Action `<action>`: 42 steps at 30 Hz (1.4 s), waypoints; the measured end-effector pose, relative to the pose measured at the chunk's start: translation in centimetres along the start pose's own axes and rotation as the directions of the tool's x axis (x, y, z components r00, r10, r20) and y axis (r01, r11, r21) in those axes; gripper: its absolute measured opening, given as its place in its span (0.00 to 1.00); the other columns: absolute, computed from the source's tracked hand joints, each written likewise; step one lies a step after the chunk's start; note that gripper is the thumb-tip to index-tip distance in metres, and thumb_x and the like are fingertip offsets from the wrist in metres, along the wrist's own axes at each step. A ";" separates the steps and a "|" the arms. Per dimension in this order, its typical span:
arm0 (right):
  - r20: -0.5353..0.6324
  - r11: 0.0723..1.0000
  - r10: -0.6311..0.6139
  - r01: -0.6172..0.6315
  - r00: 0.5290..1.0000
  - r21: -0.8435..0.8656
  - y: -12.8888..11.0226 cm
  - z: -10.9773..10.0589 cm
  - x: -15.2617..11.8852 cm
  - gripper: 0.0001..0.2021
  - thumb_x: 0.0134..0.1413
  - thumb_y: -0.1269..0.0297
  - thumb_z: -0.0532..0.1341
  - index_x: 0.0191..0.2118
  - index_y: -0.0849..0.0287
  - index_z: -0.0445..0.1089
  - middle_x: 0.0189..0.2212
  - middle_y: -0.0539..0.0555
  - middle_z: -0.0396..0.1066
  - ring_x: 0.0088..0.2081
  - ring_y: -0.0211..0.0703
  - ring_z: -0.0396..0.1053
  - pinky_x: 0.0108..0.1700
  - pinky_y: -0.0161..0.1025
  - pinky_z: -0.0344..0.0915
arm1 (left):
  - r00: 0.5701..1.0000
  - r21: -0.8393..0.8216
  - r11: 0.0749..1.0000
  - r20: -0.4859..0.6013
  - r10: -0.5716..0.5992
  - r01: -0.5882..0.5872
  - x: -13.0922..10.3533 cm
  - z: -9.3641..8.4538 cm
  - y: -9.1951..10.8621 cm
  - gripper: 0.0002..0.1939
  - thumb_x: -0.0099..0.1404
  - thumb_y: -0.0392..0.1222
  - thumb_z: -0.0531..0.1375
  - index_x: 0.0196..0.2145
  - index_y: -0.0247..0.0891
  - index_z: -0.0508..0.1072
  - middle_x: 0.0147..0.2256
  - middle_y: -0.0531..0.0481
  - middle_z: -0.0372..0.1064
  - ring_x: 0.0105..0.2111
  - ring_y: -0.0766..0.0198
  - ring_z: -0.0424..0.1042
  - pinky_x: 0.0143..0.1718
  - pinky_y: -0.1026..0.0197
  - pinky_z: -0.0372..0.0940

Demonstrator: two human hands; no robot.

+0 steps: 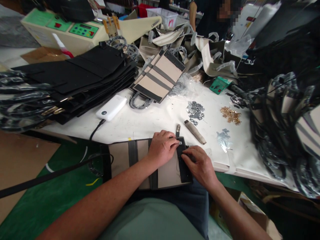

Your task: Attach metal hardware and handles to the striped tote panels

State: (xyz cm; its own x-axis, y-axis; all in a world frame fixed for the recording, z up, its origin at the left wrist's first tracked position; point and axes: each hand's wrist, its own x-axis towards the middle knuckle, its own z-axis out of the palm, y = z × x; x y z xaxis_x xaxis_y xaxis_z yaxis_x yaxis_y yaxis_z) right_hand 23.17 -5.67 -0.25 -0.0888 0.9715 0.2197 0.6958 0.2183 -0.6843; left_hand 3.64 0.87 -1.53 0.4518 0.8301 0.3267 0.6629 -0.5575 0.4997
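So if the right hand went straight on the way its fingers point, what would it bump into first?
Probably the left hand, across the dark strip from the right hand, though depth is unclear and it might pass just beneath.

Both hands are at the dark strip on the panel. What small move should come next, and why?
Probably press the small pale piece down with the left hand while the right hand steadies the dark strip. The left hand is right beside that piece, and the right one is at the strip close by, seemingly well placed to brace it.
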 end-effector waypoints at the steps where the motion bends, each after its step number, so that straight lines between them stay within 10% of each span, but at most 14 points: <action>1: 0.019 1.000 0.012 -0.012 1.000 0.010 0.0 0.0 -0.7 0.07 0.64 0.61 0.62 0.42 0.53 0.77 0.41 0.58 0.74 0.45 0.51 0.72 0.51 0.49 0.69 | 1.000 -0.001 1.000 0.002 0.005 -0.005 0.0 0.0 0.0 0.07 0.72 0.43 0.60 0.40 0.46 0.80 0.46 0.49 0.76 0.48 0.54 0.69 0.46 0.47 0.61; 35: 0.259 0.958 0.230 -0.265 0.938 0.107 -0.3 -1.9 1.7 0.10 0.51 0.66 0.66 0.40 0.55 0.79 0.35 0.51 0.77 0.38 0.46 0.74 0.43 0.41 0.68 | 0.994 -0.054 0.998 0.095 0.044 -0.039 -0.9 -1.1 -0.6 0.23 0.57 0.41 0.73 0.50 0.46 0.77 0.53 0.47 0.73 0.55 0.50 0.69 0.54 0.45 0.63; 42: -0.100 0.924 0.344 -0.356 0.934 -0.139 4.6 -5.2 10.0 0.16 0.56 0.55 0.63 0.47 0.54 0.80 0.35 0.52 0.79 0.35 0.44 0.74 0.43 0.39 0.68 | 0.994 -0.073 0.997 0.094 0.046 -0.040 -1.0 -1.0 -0.8 0.23 0.57 0.44 0.73 0.50 0.47 0.77 0.53 0.48 0.73 0.56 0.50 0.68 0.55 0.44 0.61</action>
State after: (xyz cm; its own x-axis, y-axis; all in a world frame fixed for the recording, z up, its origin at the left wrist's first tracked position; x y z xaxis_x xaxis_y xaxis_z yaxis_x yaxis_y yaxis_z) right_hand 29.17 4.55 2.38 0.2276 0.9730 0.0388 0.7739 -0.1565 -0.6137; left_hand 2.08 0.46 -1.46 0.5364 0.7987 0.2725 0.5989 -0.5878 0.5440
